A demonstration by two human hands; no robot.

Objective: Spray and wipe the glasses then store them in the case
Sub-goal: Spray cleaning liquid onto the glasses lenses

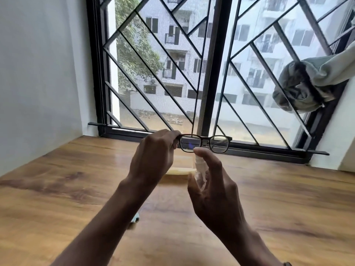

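Pinching the frame at one outer corner, the fingers [171,135] of the left hand [153,152] curl round the hinge end of the glasses [219,144]. The glasses hang in the air above the far side of the desk [57,189], lenses upright and facing me. On the right hand [213,191] the fingers wrap a small clear spray bottle [199,170], with the index tip resting on the nozzle cap, just below the lens nearer the left hand. I cannot tell whether it is pressing. My read on handling: the glasses are light, with a thin dark frame that is stiff enough but easy to twist. The lenses will smear readily and be slick once wet. I'd take hold at the frame edge or hinge, never on the glass. A one-corner grip levers the frame, so I'd go gently. The bottle is light, smooth plastic and could slip in a damp palm. On the desk behind the hands lies a pale yellow object [178,170], possibly the case or a cloth; it is partly hidden and I cannot say. A light-blue scrap [136,219] shows beside the left forearm.
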